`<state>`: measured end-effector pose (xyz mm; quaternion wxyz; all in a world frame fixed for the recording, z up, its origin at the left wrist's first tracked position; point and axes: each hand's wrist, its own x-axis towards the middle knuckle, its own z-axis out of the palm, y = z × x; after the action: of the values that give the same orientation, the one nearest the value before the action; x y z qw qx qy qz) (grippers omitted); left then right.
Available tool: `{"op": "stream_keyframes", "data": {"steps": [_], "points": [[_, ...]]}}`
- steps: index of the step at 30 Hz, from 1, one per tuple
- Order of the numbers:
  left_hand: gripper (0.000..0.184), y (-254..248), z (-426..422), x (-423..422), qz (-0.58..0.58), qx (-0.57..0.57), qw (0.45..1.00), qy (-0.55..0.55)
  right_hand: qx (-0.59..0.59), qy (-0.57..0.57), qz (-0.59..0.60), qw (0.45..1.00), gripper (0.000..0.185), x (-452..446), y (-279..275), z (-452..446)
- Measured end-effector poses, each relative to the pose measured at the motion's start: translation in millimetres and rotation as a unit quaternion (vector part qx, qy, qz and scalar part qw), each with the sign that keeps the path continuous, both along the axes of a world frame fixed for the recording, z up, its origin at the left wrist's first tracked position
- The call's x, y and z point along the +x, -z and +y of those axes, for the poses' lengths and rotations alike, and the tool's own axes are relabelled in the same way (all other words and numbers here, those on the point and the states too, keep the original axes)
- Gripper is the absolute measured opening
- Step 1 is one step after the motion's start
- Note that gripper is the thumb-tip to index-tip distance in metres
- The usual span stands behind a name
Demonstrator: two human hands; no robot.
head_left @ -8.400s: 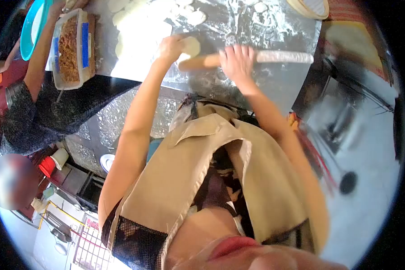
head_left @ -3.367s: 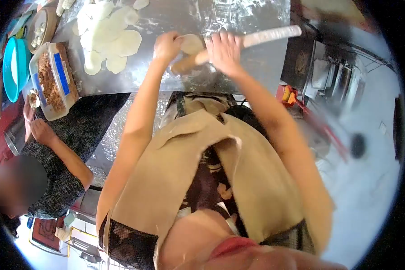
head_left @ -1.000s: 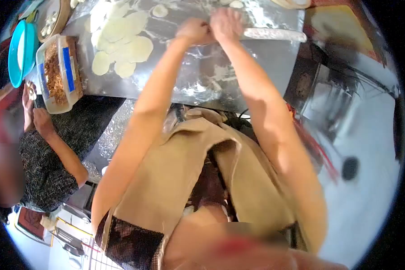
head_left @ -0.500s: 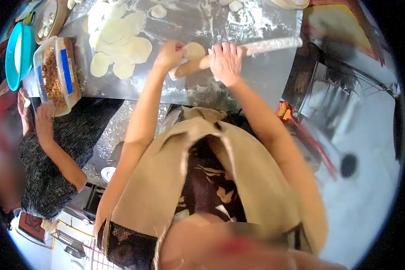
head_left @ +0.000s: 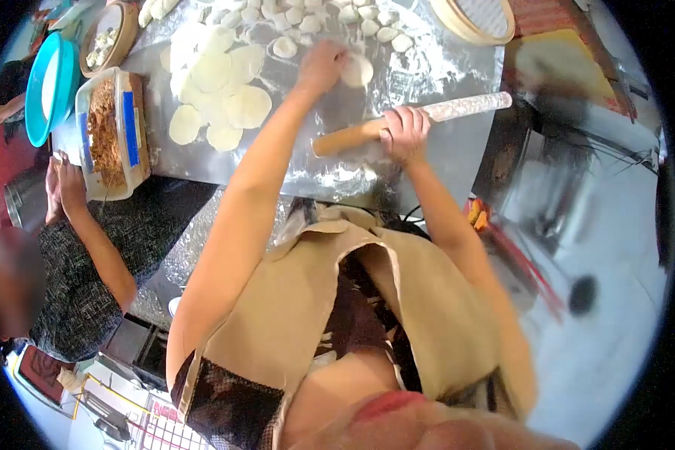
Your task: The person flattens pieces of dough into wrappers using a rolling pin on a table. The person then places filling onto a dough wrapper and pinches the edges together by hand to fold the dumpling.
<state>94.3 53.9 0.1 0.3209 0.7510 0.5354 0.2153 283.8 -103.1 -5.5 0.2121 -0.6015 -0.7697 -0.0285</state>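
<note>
My left hand (head_left: 322, 69) pinches the edge of a round dough wrapper (head_left: 358, 71) above the floured metal table (head_left: 277, 161). Closer to my body, my right hand (head_left: 406, 135) is wrapped around the middle of a wooden rolling pin (head_left: 469, 106), which lies at a slant and is whitened with flour at its right part. The pin and the wrapper are apart. Left of my left forearm, flat dough wrappers (head_left: 247, 106) overlap in a pile. Beyond my left hand lie several small dough pieces (head_left: 284, 48).
A clear tub of brown filling (head_left: 109, 135) stands at the table's left edge, beside a turquoise basin (head_left: 64, 86) and a round container (head_left: 120, 52). A co-worker's hands (head_left: 66, 184) are near the tub. A bamboo steamer (head_left: 461, 26) sits at the far right corner.
My left hand has moved away from the rolling pin, farther over the table, with the wrapper. The pin has come off the wrapper. My view has shifted, showing more of the table's far side.
</note>
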Motion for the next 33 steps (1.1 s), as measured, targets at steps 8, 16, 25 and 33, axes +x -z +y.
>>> {"op": "stream_keyframes", "data": {"steps": [8, 16, 25, 33], "points": [[0.030, 10.5, -14.7, -3.6, 0.023, -0.010, 0.996, -0.082, 0.121, 0.050, -0.017, 0.991, 0.027, -0.6, 32.3, -4.8], [0.029, 9.6, -90.2, -34.4, -0.005, -0.079, 0.995, -0.067, 0.030, -0.013, 0.030, 0.999, 0.025, -2.3, -35.3, 0.9], [0.033, 38.8, -104.2, -61.2, -0.155, -0.160, 0.960, -0.171, 0.031, -0.026, -0.001, 0.999, 0.023, -4.4, -34.9, 20.2], [0.036, 16.7, -112.6, -59.9, -0.184, -0.189, 0.953, -0.149, 0.003, -0.022, -0.002, 1.000, 0.022, -13.8, -24.2, 32.2]]}}
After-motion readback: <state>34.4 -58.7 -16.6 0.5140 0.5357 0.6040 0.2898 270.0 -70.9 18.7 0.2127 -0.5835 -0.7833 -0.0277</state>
